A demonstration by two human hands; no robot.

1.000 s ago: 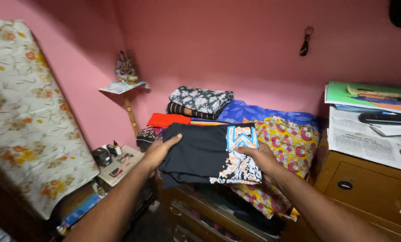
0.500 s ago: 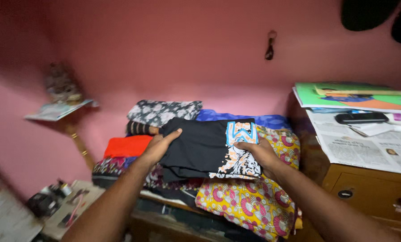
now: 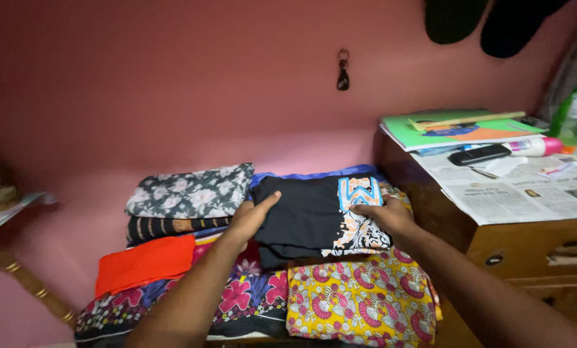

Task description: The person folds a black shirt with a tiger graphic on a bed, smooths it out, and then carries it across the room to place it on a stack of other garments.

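Since the earlier frames the folded black shirt [image 3: 320,216] has travelled with both hands further back over the heap of clothes, and it now lies on top of the stack near the pink wall [image 3: 172,84], with the view swung right so the wooden bench [image 3: 527,241] fills more of the frame. Judging from how things lie, the folding looks done and the shirt is nearly set down, though neither hand has let go yet. Going left to right from the shirt: well to its left lies an orange folded cloth [image 3: 145,263], behind that a grey flowered bundle [image 3: 192,191] on a striped one; the left hand [image 3: 253,218] presses on the shirt's left edge, fingers flat on top and thumb seemingly tucked below, a loose grip on the cloth. The shirt itself is a neat flat rectangle, black, with a pale blue, orange and white print panel on its right part. The right hand [image 3: 385,216] grasps that printed edge. Just in front of the shirt lies a yellow patterned cloth [image 3: 359,299], and right of it stands the bench with newspaper [image 3: 514,193].
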